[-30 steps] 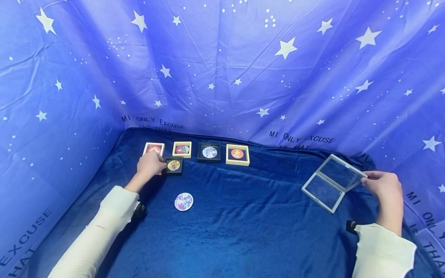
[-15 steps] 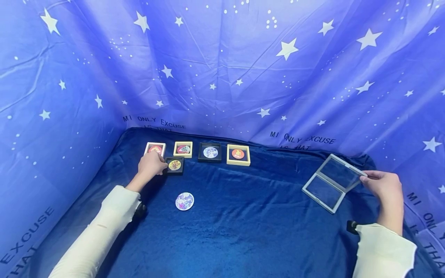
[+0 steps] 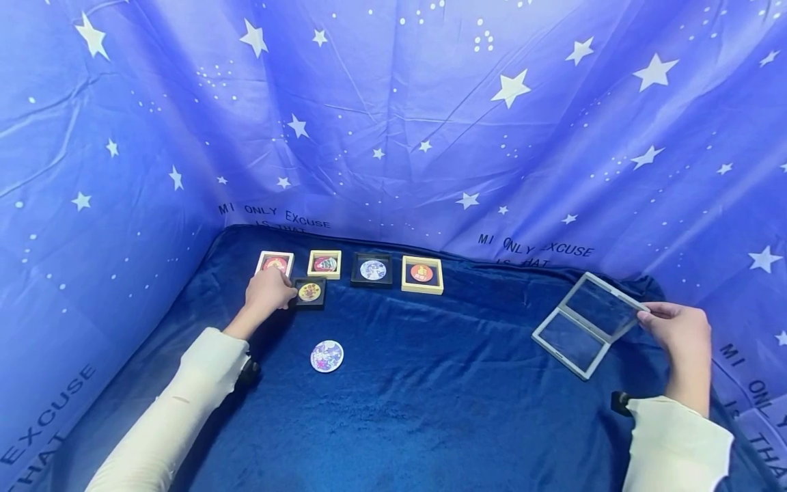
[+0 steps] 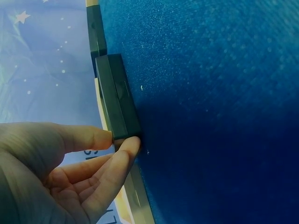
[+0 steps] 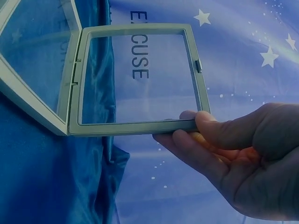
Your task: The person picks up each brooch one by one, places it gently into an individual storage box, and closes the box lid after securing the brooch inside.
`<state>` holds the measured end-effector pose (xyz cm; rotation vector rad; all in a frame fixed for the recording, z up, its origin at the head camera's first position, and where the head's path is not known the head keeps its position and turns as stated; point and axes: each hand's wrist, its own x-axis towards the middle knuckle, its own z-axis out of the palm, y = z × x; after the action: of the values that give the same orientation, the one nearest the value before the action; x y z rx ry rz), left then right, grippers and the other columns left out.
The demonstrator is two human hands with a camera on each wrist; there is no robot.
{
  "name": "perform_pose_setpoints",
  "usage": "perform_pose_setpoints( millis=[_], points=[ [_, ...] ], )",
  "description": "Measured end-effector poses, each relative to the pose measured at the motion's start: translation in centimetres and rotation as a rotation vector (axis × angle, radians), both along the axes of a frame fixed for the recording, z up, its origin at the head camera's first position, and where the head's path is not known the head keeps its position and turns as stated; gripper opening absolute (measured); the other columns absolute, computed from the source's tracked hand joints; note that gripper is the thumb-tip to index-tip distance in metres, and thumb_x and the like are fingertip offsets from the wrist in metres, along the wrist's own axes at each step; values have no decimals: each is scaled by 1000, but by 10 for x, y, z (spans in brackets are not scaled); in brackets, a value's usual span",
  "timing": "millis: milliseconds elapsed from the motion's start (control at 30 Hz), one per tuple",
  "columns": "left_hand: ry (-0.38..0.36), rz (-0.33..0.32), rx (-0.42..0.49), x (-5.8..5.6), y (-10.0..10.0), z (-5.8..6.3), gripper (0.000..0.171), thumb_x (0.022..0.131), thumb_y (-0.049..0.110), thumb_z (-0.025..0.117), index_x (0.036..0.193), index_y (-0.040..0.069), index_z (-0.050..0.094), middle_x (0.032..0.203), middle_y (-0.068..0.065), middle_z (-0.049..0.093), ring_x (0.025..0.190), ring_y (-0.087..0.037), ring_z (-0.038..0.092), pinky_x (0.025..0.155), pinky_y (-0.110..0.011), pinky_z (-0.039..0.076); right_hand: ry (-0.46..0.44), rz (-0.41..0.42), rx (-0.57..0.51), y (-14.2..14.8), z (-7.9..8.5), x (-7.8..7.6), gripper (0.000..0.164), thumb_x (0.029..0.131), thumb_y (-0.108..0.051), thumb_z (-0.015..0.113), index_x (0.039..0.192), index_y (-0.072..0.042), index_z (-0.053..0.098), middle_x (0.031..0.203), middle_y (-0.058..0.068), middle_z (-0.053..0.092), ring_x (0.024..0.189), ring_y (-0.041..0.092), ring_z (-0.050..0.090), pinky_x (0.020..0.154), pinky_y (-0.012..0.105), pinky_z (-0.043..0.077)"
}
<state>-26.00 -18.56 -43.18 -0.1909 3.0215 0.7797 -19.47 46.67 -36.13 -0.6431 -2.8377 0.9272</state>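
My left hand pinches the left end of a small black display case that shows a round yellow badge. In the left wrist view, thumb and fingers meet at the case's end. At the far right, my right hand holds a hinged pale grey frame with clear panes by one corner. Its two halves stand spread apart, and blue cloth and curtain show through them. The right thumb lies on top of the rim, with fingers beneath. A loose round purple-and-white badge lies nearer the front.
Along the back stand a pale case with a red badge, partly behind my left hand, a cream case with a tree badge, a black case and another cream case. Dark blue cloth covers the table; a starry curtain encloses it.
The lower half of the grey frame has shifted very slightly left. The head view has moved a little; my left hand keeps its pinch on the black case.
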Motion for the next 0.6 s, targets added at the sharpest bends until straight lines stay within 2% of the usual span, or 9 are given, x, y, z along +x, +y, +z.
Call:
perform_pose_setpoints(
  millis=[100,167,233,367,500,533,600],
  points=[
    [4,1,5,-1,1,-1,12,82,14,69,77,9,78,53,0,69,61,-20,71,70,-45,54,12,3,11,-1,0,0,45,103,-20,56,131,15,56,66,-18,65,71,1,54,83,51,48],
    [7,-3,6,-1,1,-1,12,82,14,68,77,8,78,54,-1,69,61,-19,71,71,-45,54,19,8,31,-3,1,0,44,103,-21,56,130,14,57,66,-19,65,66,-11,42,78,44,46],
    [6,-4,7,-1,1,-1,13,82,14,68,77,8,78,54,-1,69,59,-18,71,71,-45,54,26,15,42,-5,1,-1,43,104,-21,56,129,14,59,68,-18,66,65,-12,41,77,43,46],
    [4,-3,8,0,1,0,13,82,13,68,78,7,79,54,-1,69,56,-15,70,71,-45,54,29,36,31,-12,5,-3,43,105,-21,55,130,14,58,67,-19,66,65,-14,41,82,51,46],
    [3,-4,10,0,0,0,14,81,13,67,80,7,79,55,-2,70,56,-14,70,71,-45,55,53,86,18,-19,7,-6,44,105,-20,55,130,16,58,62,-33,59,61,-22,42,72,29,47],
    [1,-4,11,0,0,0,14,81,13,67,80,7,80,55,-2,70,56,-14,70,71,-45,55,56,96,8,-21,8,-6,44,105,-20,54,130,16,58,63,-34,59,61,-22,44,72,28,49],
    [1,-5,10,-1,0,0,14,81,13,67,80,7,80,55,-2,70,56,-14,70,71,-45,54,66,125,-8,-25,9,-9,43,105,-19,54,130,16,57,65,-36,58,63,-23,46,65,18,45]
  ],
)
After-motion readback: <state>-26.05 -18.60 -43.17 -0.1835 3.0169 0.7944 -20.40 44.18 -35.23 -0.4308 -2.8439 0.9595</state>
